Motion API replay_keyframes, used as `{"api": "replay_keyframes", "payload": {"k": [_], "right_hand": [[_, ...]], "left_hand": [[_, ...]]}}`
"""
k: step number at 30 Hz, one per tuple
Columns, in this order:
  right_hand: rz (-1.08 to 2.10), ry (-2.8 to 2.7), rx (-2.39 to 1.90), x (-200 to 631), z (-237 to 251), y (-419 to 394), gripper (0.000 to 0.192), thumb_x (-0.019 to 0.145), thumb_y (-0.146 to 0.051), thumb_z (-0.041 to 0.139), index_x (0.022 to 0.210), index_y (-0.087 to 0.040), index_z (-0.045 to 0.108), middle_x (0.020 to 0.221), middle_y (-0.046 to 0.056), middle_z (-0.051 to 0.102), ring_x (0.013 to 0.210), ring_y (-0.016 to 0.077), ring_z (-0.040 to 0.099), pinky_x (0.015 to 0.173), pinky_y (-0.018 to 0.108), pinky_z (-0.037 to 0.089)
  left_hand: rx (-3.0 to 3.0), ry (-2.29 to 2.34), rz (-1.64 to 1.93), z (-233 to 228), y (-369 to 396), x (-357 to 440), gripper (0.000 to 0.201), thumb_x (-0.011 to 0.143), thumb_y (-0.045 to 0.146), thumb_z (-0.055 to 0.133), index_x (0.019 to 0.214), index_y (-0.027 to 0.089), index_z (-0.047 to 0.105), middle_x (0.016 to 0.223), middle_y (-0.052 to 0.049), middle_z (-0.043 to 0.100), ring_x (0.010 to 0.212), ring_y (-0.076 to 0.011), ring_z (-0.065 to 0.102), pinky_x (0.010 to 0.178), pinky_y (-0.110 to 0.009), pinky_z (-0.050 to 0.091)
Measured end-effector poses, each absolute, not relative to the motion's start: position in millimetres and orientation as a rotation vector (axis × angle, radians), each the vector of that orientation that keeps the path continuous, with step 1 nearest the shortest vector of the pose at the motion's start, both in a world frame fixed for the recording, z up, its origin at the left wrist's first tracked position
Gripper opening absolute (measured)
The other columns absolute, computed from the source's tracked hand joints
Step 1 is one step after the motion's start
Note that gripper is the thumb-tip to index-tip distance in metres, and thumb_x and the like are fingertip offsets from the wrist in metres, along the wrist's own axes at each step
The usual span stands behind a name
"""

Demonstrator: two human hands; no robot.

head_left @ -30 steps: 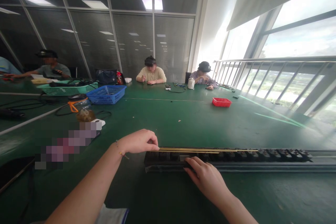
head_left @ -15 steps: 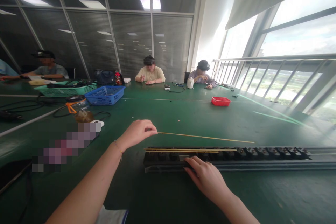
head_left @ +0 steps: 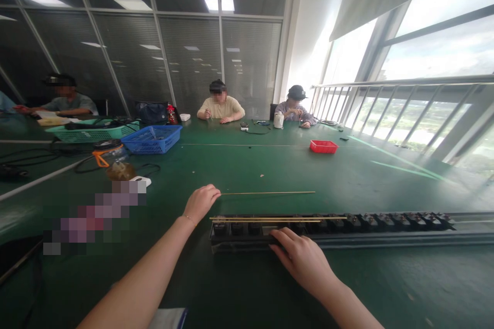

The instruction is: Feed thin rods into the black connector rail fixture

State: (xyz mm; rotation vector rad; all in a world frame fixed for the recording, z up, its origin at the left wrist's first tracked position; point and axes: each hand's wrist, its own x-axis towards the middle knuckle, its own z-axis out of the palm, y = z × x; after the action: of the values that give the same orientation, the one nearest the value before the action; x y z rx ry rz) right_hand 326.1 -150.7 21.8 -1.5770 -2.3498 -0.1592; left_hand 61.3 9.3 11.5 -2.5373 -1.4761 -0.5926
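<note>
My left hand (head_left: 203, 203) is pinched around one end of a thin yellowish stick (head_left: 270, 193). The stick points right, its far end just above or on the green table behind a long black rail (head_left: 239, 247); I cannot tell if it touches. Dark blocks with small metal parts (head_left: 389, 221) line the rail in a row. Along its top left stretch lie a few similar thin sticks (head_left: 262, 219). My right hand (head_left: 304, 254) grips the rail's near side, thumb in front and fingers over the top; the fingertips are partly hidden.
A red tray (head_left: 323, 147) stands beyond the rail. On the left are a blue basket (head_left: 152, 141), a green basket (head_left: 92, 132), a jar with an orange strap (head_left: 116, 157) and cables. Co-workers sit across the green table (head_left: 231, 164). A railing (head_left: 405, 108) runs along the window.
My left hand has shifted slightly left, and the stick's far end has swung left and away from the rail. My right hand keeps its place on the rail.
</note>
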Motion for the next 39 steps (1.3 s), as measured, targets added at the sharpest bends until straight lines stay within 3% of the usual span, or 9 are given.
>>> {"api": "replay_keyframes", "payload": {"k": [10,16,20,24,31,39], "right_hand": [[-0.146,-2.348,-1.573,325.4,22.3,-151.4,0.026,0.088,-0.028,0.035,0.106,-0.022,0.051,0.093,0.003,0.059,0.064,0.0115,0.058,0.052,0.022,0.038],[-0.147,-2.344,-1.555,326.1,21.9,-150.7,0.026,0.088,-0.029,0.035,0.106,-0.022,0.051,0.093,0.003,0.059,0.065,0.0112,0.058,0.052,0.022,0.037],[-0.141,-2.349,-1.557,325.6,22.8,-150.3,0.026,0.087,-0.029,0.035,0.107,-0.022,0.051,0.092,0.003,0.059,0.064,0.0115,0.058,0.051,0.022,0.038],[-0.127,-2.350,-1.562,325.7,23.5,-150.4,0.026,0.087,-0.028,0.035,0.107,-0.022,0.051,0.092,0.003,0.059,0.066,0.0113,0.058,0.052,0.022,0.038],[-0.133,-2.345,-1.550,326.4,22.7,-150.7,0.027,0.087,-0.029,0.035,0.107,-0.022,0.052,0.093,0.004,0.059,0.065,0.0111,0.058,0.052,0.022,0.037],[-0.143,-2.342,-1.562,326.1,23.1,-151.0,0.026,0.087,-0.029,0.035,0.107,-0.022,0.051,0.092,0.003,0.059,0.063,0.0115,0.058,0.051,0.022,0.037]], "left_hand": [[-2.576,-1.565,-0.573,5.1,13.0,61.6,0.030,0.084,0.024,0.037,0.089,0.022,0.066,0.091,-0.003,0.065,0.086,-0.0174,0.056,0.073,-0.029,0.042],[-2.734,-1.895,-0.800,57.7,-3.8,67.1,0.033,0.081,0.038,0.040,0.091,0.018,0.065,0.092,-0.004,0.066,0.082,-0.0170,0.058,0.072,-0.027,0.043],[-3.284,-1.585,-0.361,105.6,-32.4,73.9,0.034,0.075,0.046,0.047,0.086,0.021,0.066,0.086,-0.001,0.067,0.076,-0.0153,0.059,0.066,-0.022,0.042],[-3.382,-1.373,-0.094,119.7,-50.4,77.2,0.026,0.073,0.040,0.051,0.082,0.022,0.068,0.083,0.000,0.066,0.072,-0.0134,0.058,0.064,-0.020,0.040],[-3.387,-1.350,-0.119,114.5,-50.4,79.9,0.025,0.074,0.038,0.050,0.077,0.020,0.067,0.078,0.000,0.065,0.067,-0.0127,0.057,0.061,-0.021,0.039],[-3.008,-1.400,-0.492,126.4,-46.1,72.6,0.029,0.080,0.040,0.041,0.078,0.021,0.063,0.084,-0.001,0.061,0.076,-0.0147,0.055,0.067,-0.023,0.039]]}}
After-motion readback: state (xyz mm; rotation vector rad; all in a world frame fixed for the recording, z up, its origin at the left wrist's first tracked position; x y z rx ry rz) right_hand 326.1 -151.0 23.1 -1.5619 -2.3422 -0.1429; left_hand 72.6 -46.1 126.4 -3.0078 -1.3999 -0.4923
